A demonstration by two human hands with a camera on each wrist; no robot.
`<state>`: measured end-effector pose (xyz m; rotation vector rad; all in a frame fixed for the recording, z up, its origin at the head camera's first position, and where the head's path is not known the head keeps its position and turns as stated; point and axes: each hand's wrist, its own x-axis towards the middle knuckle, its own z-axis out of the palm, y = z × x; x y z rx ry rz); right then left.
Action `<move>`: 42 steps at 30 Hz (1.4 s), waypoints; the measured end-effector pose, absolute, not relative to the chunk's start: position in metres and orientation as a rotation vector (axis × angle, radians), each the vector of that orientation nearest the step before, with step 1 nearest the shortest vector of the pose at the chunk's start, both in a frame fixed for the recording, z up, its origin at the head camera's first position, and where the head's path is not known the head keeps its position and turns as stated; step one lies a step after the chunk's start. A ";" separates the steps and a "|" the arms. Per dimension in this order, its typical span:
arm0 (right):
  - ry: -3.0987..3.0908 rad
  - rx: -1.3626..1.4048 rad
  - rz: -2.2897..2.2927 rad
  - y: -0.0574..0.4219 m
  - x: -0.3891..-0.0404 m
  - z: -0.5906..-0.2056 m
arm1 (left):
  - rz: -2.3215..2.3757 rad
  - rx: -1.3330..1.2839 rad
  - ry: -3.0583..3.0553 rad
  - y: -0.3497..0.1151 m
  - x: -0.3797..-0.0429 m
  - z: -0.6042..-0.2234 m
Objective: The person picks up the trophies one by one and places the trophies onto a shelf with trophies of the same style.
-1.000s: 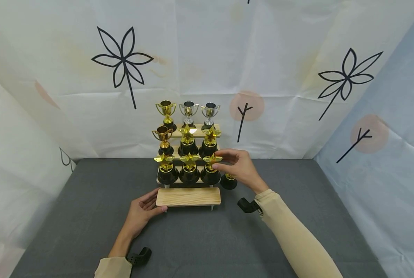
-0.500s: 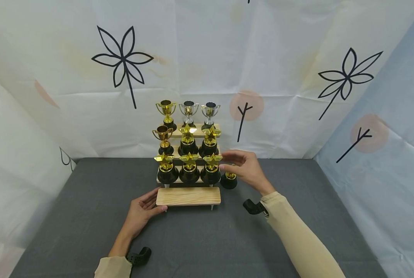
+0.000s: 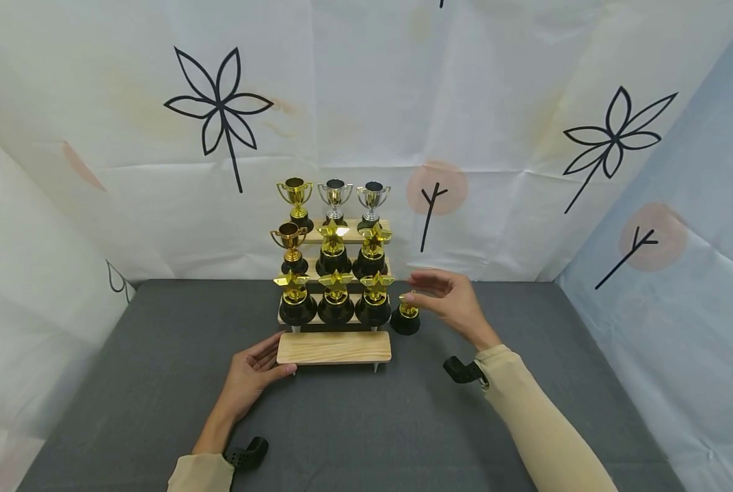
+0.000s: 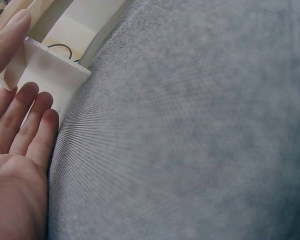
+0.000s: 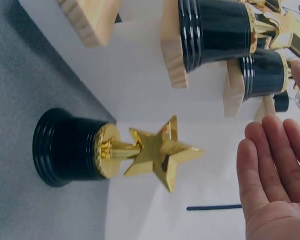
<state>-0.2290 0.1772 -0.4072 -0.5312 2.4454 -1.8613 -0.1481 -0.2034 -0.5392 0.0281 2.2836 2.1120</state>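
Observation:
A tiered wooden display stand [image 3: 334, 348] bears trophies on its upper steps; its lowest step carries none. My left hand [image 3: 252, 372] holds the left end of that step, thumb at the front edge and fingers at the side. In the left wrist view, the fingertips [image 4: 27, 92] meet a white leg panel [image 4: 52, 80]. A gold star trophy [image 5: 80, 150] with a black base stands on the table right of the stand. My right hand [image 3: 449, 301] is above and beside it, its thumb overlapping the star in the head view; the right wrist view shows its fingers loosely straight, apart from the star.
Three star trophies [image 3: 336, 307] fill the third step. Above them stand a bronze cup [image 3: 289, 239] and two stars [image 3: 333, 253]; a gold cup [image 3: 295, 195] and two silver cups [image 3: 372, 198] top the stand. Dark grey cloth [image 3: 366, 424] covers the table; printed fabric [image 3: 496, 102] hangs behind.
My right hand has moved right, away from the rightmost star trophy on the third step, to the star trophy on the table. My left hand has stayed at the stand.

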 end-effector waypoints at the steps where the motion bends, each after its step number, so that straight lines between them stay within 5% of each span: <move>1: 2.454 -0.526 -1.863 0.179 -0.229 -0.408 | 2.109 0.029 2.287 -0.204 -0.148 -0.540; 42: 2.532 -0.332 -1.725 0.192 -0.250 -0.460 | 2.110 0.031 2.291 -0.203 -0.149 -0.540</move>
